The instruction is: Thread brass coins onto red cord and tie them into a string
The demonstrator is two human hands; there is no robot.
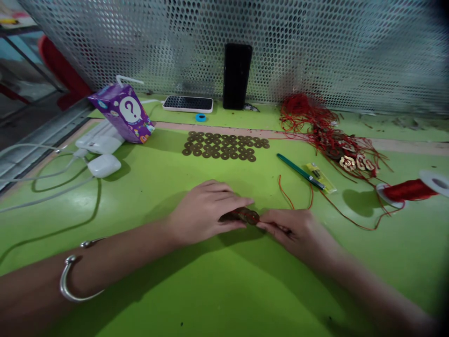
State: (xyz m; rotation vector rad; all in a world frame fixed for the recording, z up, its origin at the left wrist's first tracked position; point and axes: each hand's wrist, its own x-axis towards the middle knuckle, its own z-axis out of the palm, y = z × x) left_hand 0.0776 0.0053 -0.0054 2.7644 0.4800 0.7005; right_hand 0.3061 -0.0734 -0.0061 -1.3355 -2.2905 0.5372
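Note:
My left hand (206, 210) and my right hand (294, 229) meet at the middle of the green table (224, 290). Together they pinch a small cluster of brown coins (243, 216) tied with red thread, held just above the table. Both hands have their fingers closed on it. A red thread (286, 194) runs from my right hand toward the far right. Several loose brown coins (224, 146) with centre holes lie flat in rows beyond my hands. A silver bangle (70, 281) is on my left wrist.
A red thread spool (410, 189) lies at the right. A tangle of red cords (326, 133) with finished pieces lies behind it, next to a teal pen (300, 171). At left are a purple carton (122, 112), white chargers (101, 157), cables. A phone (188, 104) and a dark box (237, 76) stand before the perforated wall.

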